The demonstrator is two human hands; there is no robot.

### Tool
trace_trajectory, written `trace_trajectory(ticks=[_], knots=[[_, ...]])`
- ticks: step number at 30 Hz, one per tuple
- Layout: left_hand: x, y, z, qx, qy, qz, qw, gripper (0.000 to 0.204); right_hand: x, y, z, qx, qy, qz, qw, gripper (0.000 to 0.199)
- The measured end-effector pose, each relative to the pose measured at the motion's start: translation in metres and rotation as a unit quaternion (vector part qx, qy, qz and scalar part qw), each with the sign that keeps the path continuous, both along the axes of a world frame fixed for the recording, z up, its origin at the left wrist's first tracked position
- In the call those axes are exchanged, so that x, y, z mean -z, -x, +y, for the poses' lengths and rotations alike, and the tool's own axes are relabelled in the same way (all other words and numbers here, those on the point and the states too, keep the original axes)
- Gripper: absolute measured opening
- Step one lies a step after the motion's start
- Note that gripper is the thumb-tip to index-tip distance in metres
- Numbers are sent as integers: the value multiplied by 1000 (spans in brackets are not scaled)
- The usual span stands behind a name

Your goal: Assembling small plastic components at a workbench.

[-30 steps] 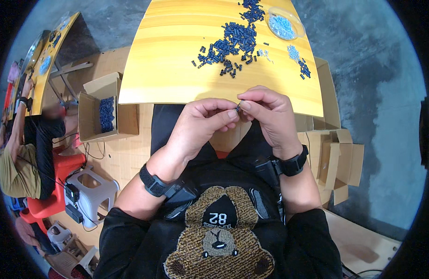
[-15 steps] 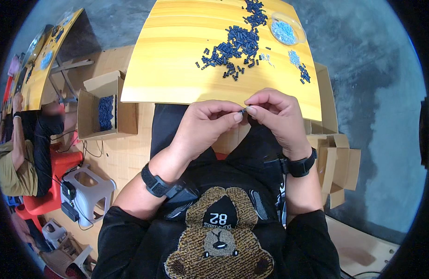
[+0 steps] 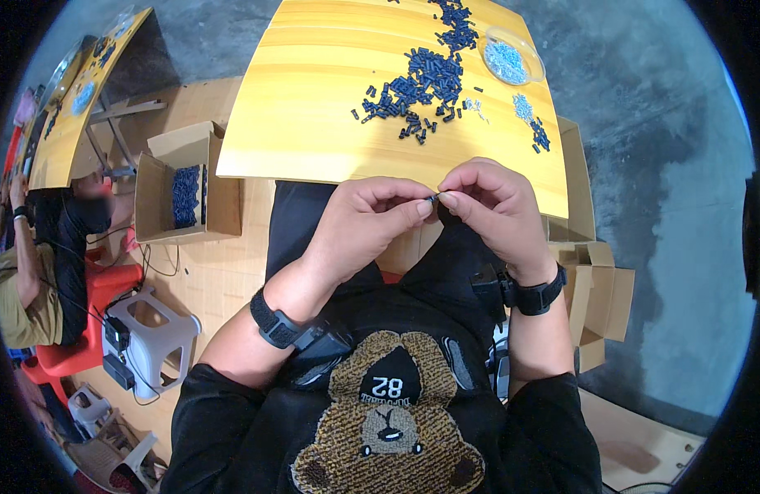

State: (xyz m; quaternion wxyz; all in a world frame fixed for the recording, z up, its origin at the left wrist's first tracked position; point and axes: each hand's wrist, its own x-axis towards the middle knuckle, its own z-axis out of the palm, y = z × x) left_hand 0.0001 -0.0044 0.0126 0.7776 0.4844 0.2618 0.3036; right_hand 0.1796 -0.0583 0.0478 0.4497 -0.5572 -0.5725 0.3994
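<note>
My left hand (image 3: 370,221) is closed in a pinch on a small dark part (image 3: 432,199), just off the table's near edge. The thumb and forefinger of my right hand (image 3: 502,212) pinch at the part's other end, and the two sets of fingertips almost meet. Fingers cover most of it, so its exact shape is hidden. Beyond my hands, a loose pile of short black cylindrical pieces (image 3: 433,76) spreads over the yellow table (image 3: 314,107). A clear round dish (image 3: 531,72) of tiny light blue pieces (image 3: 503,62) stands at the far right.
Small whitish bits (image 3: 475,105), a light blue heap (image 3: 522,107) and more black pieces (image 3: 541,136) lie on the right. An open cardboard box (image 3: 223,206) of dark parts sits left, another box (image 3: 606,300) right. A seated co-worker (image 3: 38,280) is far left, near a grey stool (image 3: 153,329).
My fingertips have drawn slightly closer around the small part, the right hand shifting a little. The view has moved slightly; the piles look the same.
</note>
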Motion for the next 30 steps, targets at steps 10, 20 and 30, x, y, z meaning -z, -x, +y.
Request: trace_trajectory(ticks=[10,20,30], knots=[[4,1,1,22,27,-4,999,19,-1,-4,3,-28,-3,-16,999,9],[2,-1,2,25,16,13,999,17,7,-1,4,-2,13,51,999,9],[9,-2,1,11,-51,48,998,17,12,-5,11,-48,24,36,998,8]])
